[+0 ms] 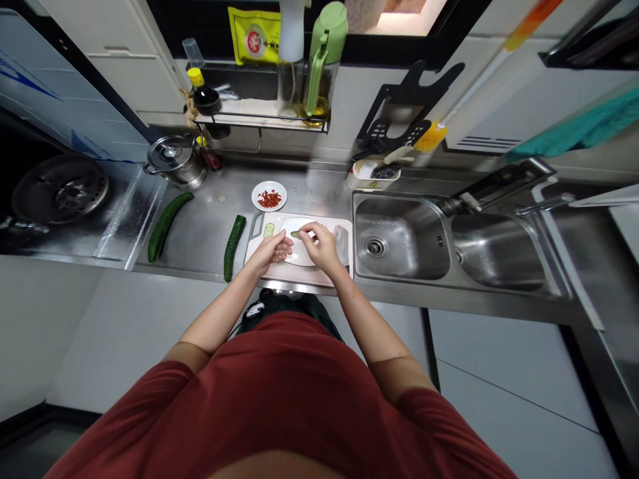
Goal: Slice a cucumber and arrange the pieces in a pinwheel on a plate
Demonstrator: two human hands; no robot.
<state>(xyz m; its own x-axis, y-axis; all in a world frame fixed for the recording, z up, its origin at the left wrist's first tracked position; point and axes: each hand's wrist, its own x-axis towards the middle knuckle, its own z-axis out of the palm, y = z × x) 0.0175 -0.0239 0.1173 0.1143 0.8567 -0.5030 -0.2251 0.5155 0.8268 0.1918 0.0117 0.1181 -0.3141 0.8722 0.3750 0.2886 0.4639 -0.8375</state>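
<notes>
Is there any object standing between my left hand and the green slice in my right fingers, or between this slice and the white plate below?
Nothing visible stands in the way. An open gap separates the left hand from the slice in the right hand, and no object shows between slice and plate.

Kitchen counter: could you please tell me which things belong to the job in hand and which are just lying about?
In the job, it seems:
cucumber slice in the right hand
large plate
cutting board
two cucumbers
small plate of red pieces, perhaps

Apparently just lying about:
lidded pot
red bottle
</notes>
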